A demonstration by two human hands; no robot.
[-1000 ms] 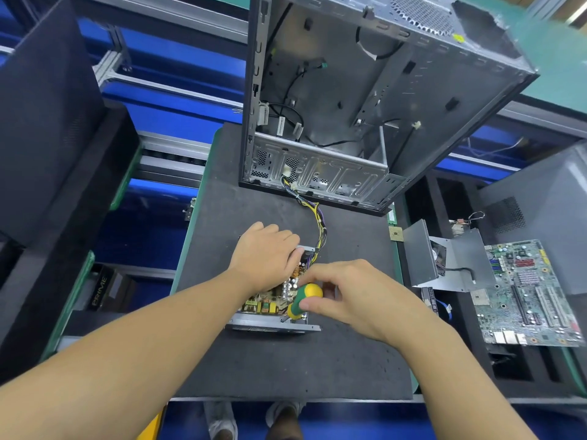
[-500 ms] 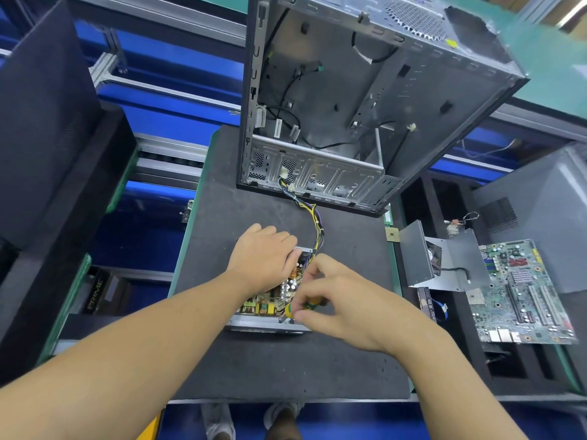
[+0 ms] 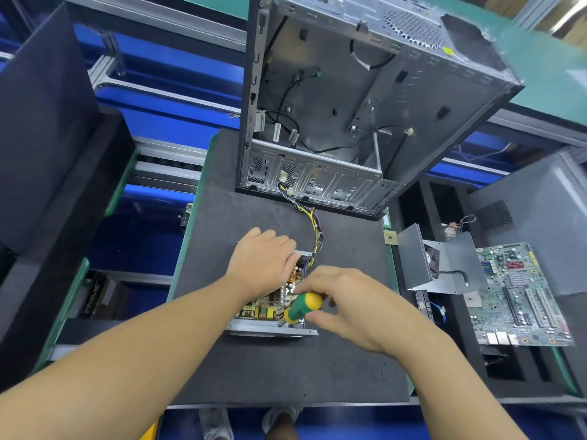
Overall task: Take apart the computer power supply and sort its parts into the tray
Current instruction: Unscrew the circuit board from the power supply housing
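Note:
The opened power supply [image 3: 270, 308] lies on the black mat, its circuit board with yellow and copper parts exposed inside a grey metal base. My left hand [image 3: 260, 262] lies over its far left part, fingers curled down onto the edge. My right hand [image 3: 346, 304] pinches the green and yellow handle of a screwdriver [image 3: 301, 308], whose tip points down into the board's near right corner. A bundle of yellow, black and purple wires [image 3: 313, 227] runs from the supply up into the computer case [image 3: 359, 100].
The open grey computer case stands at the back of the mat [image 3: 286, 366]. To the right, a black foam tray [image 3: 451, 360] holds a grey metal cover with a fan [image 3: 435, 262] and a green motherboard [image 3: 517, 293]. Black panels stand at the left.
My right hand has turned on the screwdriver: the yellow handle end, hidden half a second ago, shows again. The left hand stays on the supply.

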